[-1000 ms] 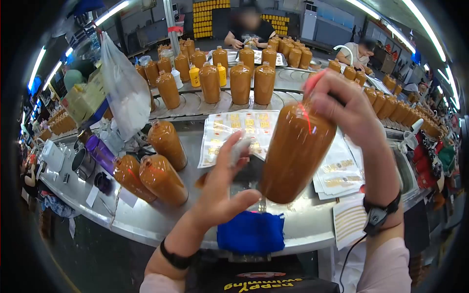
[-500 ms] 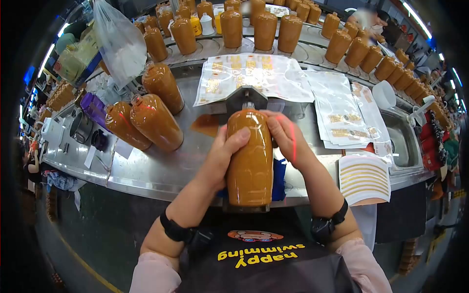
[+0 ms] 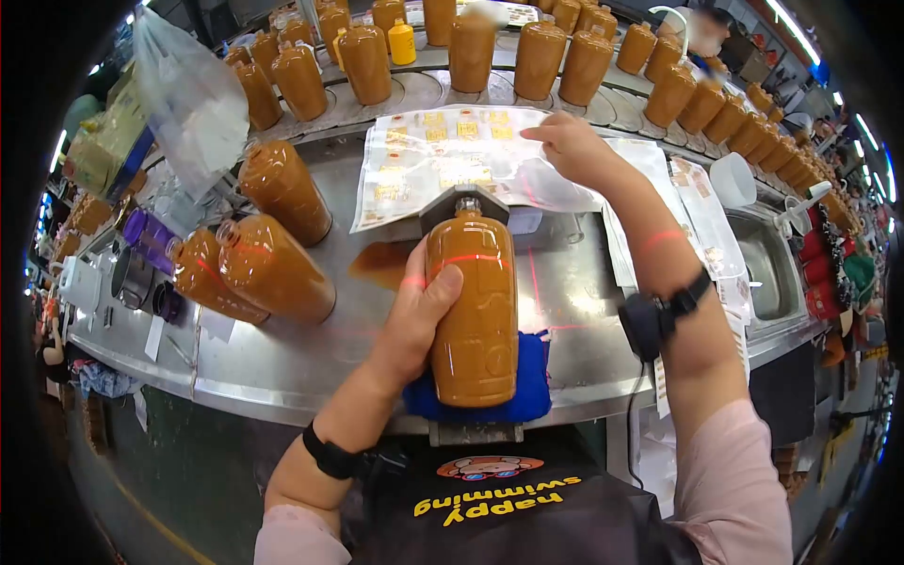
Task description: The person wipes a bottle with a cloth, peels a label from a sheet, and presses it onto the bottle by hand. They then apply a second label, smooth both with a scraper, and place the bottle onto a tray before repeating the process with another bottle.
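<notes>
Left hand point(image 3: 414, 311) wraps the brown bottle's point(image 3: 478, 320) side, thumb across its front, and it's lying on the blue cloth point(image 3: 535, 379), neck at the dark bracket point(image 3: 435, 207). Right hand point(image 3: 576, 151), mostly curled, is over the printed sheet point(image 3: 405, 155); can't tell if it's gripping. Steady hold, light fingertips: that's best here.

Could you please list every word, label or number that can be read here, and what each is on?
"happy swimming", upside down in this view, on the dark apron.
Gold print on the label sheet: too small and glared to read.
Raised marks on the held bottle: too unclear to read.
</notes>
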`<action>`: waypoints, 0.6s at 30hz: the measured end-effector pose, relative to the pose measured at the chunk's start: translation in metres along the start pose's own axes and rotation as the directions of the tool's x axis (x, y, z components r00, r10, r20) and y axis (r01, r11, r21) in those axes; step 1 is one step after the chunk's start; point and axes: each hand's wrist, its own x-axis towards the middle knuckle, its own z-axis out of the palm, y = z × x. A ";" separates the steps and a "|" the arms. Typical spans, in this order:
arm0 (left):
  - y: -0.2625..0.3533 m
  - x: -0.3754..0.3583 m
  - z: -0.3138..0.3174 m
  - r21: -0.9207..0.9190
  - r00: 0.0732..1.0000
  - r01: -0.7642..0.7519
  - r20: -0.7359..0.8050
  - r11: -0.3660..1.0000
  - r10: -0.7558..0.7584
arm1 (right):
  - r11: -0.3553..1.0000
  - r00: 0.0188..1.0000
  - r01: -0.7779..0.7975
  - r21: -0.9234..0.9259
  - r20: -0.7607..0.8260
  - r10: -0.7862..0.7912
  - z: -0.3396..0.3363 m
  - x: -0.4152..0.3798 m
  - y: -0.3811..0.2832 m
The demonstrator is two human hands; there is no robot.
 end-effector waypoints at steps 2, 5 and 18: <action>-0.001 -0.001 0.001 -0.006 1.000 -0.009 -0.013 1.000 0.009 | 0.992 0.987 -0.079 -0.103 0.135 0.093 0.011 0.025 -0.006; -0.002 -0.001 -0.003 0.036 0.999 -0.025 -0.032 0.999 0.026 | 0.975 0.969 -0.066 -0.213 0.218 0.113 0.018 0.032 -0.012; 0.003 0.000 -0.002 0.013 1.000 0.008 -0.027 1.000 -0.008 | 0.652 0.710 -0.687 0.322 0.106 0.696 0.022 -0.006 0.041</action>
